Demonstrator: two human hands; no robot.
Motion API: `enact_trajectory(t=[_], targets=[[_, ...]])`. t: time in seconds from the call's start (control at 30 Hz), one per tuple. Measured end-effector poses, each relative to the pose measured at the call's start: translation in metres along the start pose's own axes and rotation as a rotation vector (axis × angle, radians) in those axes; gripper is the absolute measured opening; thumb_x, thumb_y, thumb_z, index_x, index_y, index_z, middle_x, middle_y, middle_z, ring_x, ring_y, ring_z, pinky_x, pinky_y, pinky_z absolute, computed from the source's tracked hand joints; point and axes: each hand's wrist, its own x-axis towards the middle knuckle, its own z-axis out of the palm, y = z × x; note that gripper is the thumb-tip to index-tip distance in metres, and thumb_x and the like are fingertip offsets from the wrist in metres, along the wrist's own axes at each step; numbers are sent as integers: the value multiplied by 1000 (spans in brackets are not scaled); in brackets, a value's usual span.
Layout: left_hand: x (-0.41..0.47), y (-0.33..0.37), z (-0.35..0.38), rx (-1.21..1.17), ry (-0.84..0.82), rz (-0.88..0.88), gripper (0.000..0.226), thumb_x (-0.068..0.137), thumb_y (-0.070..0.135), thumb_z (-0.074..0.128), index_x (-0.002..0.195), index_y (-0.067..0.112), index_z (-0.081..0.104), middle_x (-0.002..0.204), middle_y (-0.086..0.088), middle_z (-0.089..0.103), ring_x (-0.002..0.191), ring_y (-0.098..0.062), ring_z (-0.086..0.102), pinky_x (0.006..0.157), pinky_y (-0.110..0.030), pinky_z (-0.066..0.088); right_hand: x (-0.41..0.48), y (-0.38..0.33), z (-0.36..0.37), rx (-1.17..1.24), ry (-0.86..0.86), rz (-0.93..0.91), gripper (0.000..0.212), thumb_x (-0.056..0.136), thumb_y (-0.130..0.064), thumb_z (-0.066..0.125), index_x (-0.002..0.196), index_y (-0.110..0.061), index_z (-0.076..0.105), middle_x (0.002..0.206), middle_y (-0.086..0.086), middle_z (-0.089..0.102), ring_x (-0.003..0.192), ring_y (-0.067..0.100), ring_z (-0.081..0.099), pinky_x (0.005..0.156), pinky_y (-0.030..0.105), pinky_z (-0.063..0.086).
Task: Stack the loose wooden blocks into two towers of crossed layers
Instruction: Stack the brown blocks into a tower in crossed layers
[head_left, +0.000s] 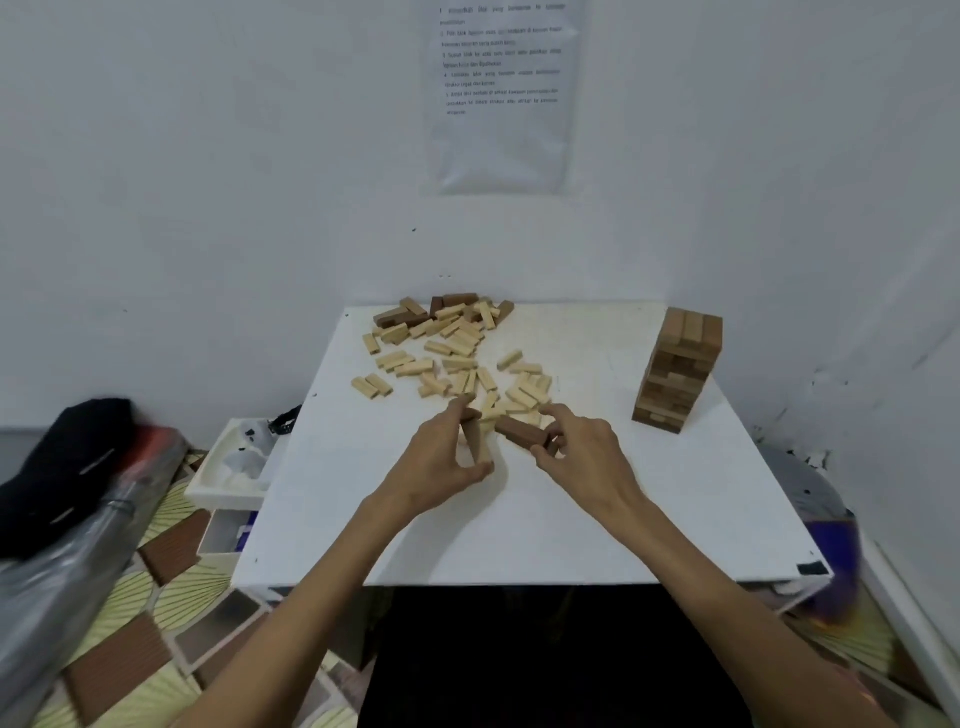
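Head camera is looking down on a white desk where one finished tower is standing. The tower is showing crossed layers of mid-brown wood, three blocks side by side across its top, with darker and paler layers alternating down its side.

Left of the tower, the loose blocks are lying scattered flat in a wide heap. Most are pale, cream-coloured wood. A cluster of darker brown ones is sitting at the far end of the heap, farther from the camera than the tower.

Nearer the camera than the tower and to its left, both hands are working at the close edge of the heap. The left hand is pinching an upright block between thumb and fingertips; the block is standing nearly on end and looking brownish. The right hand is pinching a dark brown block by its near end, with the block lying tilted and pointing toward the left hand.

Far left of the tower, a white tray is sitting beside the desk.
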Motion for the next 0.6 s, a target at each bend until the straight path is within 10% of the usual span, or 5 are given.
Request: enact_trajectory(t=[0.43,0.6], targets=[[-34,-3,21,91,-102,-62,89,82,37,80,154,21,30,148,8,51,135,-12,45,107,-24,36,-54,27,-5,-41,-178,-72,27,86,-33,75,112,-25,72,141,-13,52,127,8,45,96,19,30],[-25,-4,18,81,-152,-30,89,82,31,81,156,27,31,151,11,47,138,-13,41,110,-28,35,-54,31,-8,-62,-212,-23,36,85,-37,77,117,-28,65,124,-16,57,117,10,48,84,10,32]])
